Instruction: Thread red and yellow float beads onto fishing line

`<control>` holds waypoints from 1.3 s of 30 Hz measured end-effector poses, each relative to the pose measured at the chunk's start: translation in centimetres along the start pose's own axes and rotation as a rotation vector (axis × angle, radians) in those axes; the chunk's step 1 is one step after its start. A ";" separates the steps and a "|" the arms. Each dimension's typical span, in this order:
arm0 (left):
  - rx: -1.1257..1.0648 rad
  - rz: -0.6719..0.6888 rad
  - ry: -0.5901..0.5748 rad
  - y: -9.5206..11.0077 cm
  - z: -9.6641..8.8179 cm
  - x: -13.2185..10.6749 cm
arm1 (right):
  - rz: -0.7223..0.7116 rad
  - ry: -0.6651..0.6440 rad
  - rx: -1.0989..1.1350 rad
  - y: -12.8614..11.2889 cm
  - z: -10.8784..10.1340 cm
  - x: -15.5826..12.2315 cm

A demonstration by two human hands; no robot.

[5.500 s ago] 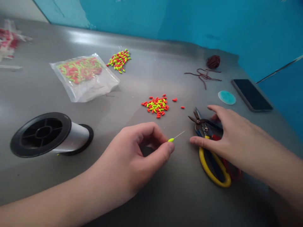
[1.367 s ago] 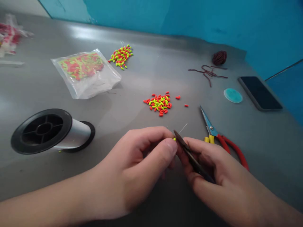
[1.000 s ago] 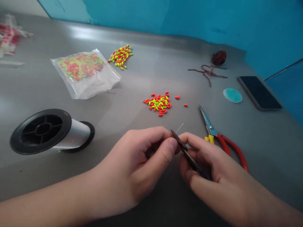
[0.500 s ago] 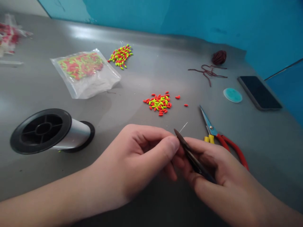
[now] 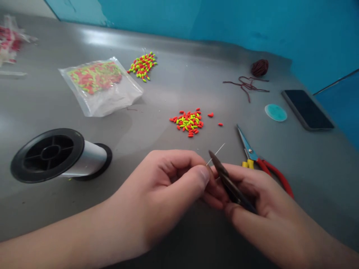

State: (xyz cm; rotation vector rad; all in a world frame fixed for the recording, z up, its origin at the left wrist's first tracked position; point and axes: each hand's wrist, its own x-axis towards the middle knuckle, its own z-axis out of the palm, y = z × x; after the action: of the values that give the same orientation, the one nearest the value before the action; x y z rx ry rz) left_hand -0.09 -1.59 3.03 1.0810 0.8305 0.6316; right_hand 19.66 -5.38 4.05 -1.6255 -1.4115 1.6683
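Note:
My left hand (image 5: 174, 190) pinches a thin pale piece of fishing line (image 5: 220, 148) between thumb and forefinger, and its free end points up and to the right. In my right hand (image 5: 260, 213) is a dark, pointed pair of thread snips (image 5: 224, 175), with the tip across the line just beyond my left fingertips. Whether the blades touch the line, I cannot tell. My two hands meet below the tool, where some fingers are hidden. Red and yellow-green beads (image 5: 188, 121) lie in a loose pile beyond the hands.
On the left stands a black-flanged spool of clear line (image 5: 94, 158). Behind it are a plastic bag of beads (image 5: 98, 86) and another bead pile (image 5: 143, 66). To the right lie red-handled scissors (image 5: 249, 147), a turquoise disc (image 5: 276, 112), a phone (image 5: 307, 110) and brown yarn (image 5: 259, 68).
My left fingertips have shifted slightly left and down from the snips' tip. More of the line now shows between fingers and blade, and the snips' tip sits slightly farther right.

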 end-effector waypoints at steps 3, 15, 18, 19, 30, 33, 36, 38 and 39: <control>-0.046 0.010 -0.001 -0.4 -0.1 -0.2 | -0.014 0.012 0.036 -0.4 -0.4 0.2; 0.195 0.052 0.051 0.1 -0.5 0.2 | 0.032 0.019 -0.044 -0.5 -0.7 0.3; 0.271 0.021 0.077 0.1 -0.7 0.1 | 0.029 0.043 -0.050 -0.3 -0.6 0.3; 0.278 0.013 0.080 0.1 -0.7 0.0 | 0.025 0.055 -0.046 -0.2 -0.5 0.4; 0.455 0.112 0.186 -0.5 -0.7 -0.4 | -0.056 0.281 -0.077 -1.1 -0.6 0.7; 0.508 0.156 0.212 -0.6 -0.6 -0.5 | -0.068 0.327 -0.078 -1.0 -0.7 0.9; 0.556 0.211 0.225 -0.7 -0.6 -0.4 | -0.065 0.342 -0.048 -0.6 -0.9 0.9; 0.581 0.239 0.235 -0.7 -0.6 -0.4 | -0.044 0.341 -0.046 -0.6 -1.0 0.8; 0.590 0.249 0.240 -0.7 -0.7 -0.4 | -0.034 0.340 -0.043 -0.6 -1.1 0.8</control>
State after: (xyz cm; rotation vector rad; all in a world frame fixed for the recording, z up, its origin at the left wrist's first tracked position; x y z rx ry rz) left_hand -0.81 -1.80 2.28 1.6844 1.1396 0.7557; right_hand 20.25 -4.12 4.35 -1.7955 -1.3006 1.2748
